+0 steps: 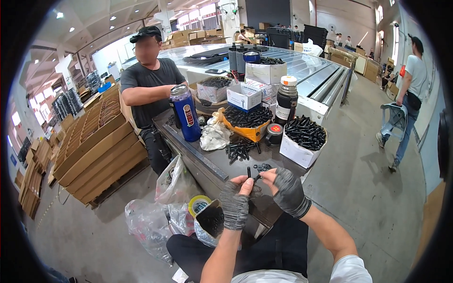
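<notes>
The left hand (234, 200) pinches one black bolt (248, 172) upright. The right hand (286, 188) is closed on something tiny, too small to tell. Just past both hands lie a few black washers (262, 167) on the worktop (212, 162). Farther out sit two boxes of bolts (302, 141), too many to count.

A tall blue metal bottle (186, 113) is standing on the grey table (203, 162) in front of you. A white cardboard box (302, 141) is sitting near it, holding black bolts. A crumpled white cloth (213, 135) is lying between them.
</notes>
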`<state>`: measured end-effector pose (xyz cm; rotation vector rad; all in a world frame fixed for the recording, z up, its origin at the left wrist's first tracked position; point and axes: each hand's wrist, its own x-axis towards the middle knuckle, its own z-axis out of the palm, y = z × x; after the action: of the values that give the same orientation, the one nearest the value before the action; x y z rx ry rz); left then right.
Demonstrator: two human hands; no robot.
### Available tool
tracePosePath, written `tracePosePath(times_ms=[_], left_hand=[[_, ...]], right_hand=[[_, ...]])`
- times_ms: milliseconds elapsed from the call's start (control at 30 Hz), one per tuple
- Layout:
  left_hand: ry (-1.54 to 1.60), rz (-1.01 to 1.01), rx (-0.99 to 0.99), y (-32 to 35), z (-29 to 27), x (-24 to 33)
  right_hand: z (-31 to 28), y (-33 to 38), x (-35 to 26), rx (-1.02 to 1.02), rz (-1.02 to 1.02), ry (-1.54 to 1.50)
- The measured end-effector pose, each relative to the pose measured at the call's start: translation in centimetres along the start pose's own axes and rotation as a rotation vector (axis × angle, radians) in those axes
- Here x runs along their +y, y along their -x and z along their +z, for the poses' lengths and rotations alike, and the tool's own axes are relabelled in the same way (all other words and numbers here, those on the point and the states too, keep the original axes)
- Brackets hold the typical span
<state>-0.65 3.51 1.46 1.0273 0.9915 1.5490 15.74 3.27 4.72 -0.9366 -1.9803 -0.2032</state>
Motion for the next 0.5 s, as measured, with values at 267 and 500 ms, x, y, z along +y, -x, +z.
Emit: tracePosePath(times_ms=[267,500], left_hand=[[0.074,-0.130,-0.202,0.4,-0.2,0.3],[0.020,-0.083,-0.203,0.7,0.0,1.0]], right_hand=[[-1.5,-4.2,0.6,-0.200,0.740,-0.776],[-0.7,-3.9,0.9,-0.178,0.559,-0.633]])
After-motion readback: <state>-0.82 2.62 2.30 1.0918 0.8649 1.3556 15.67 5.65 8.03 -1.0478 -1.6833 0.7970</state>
